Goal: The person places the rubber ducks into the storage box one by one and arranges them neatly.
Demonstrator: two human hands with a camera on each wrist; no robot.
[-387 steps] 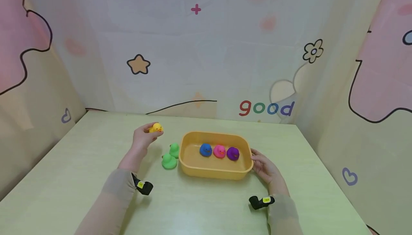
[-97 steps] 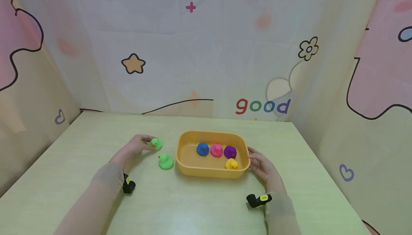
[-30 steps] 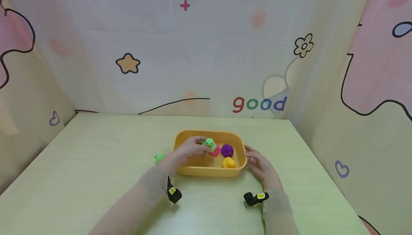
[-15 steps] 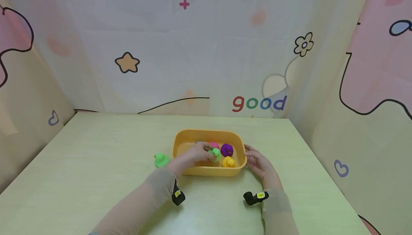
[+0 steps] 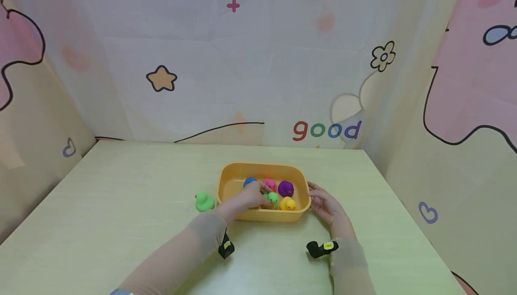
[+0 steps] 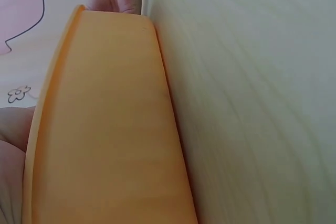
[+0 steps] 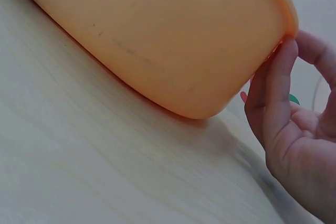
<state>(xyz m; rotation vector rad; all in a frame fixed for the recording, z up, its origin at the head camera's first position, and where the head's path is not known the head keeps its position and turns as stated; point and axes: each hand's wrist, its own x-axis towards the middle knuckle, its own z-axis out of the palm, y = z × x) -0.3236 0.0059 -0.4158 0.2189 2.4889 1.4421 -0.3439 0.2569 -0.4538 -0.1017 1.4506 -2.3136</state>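
My left hand (image 5: 255,195) reaches over the near rim of a yellow-orange plastic tub (image 5: 238,214) and holds a green toy duck (image 5: 273,200) between thumb and fingers, low inside. Right of that duck sits a yellow duck (image 5: 288,204). Behind them are a pink duck (image 5: 269,184), a purple duck (image 5: 286,189) and a blue duck (image 5: 250,181), partly hidden by the hand. My right hand (image 5: 328,205) grips the tub's right end, fingertips at the rim in the right wrist view. In the left wrist view, the tub's wall (image 6: 105,114) hides the left fingers.
Another green duck (image 5: 204,201) stands on the pale wooden table (image 5: 133,187), just left of the tub. Printed cloth walls (image 5: 194,61) enclose the table at the back and both sides. A small black wrist camera (image 5: 226,246) hangs below the left sleeve.
The yellow duck went into the tub earlier. My left hand then picked up a green duck beside the tub, carried it right and lowered it beside the yellow one. The right hand stays at the rim.
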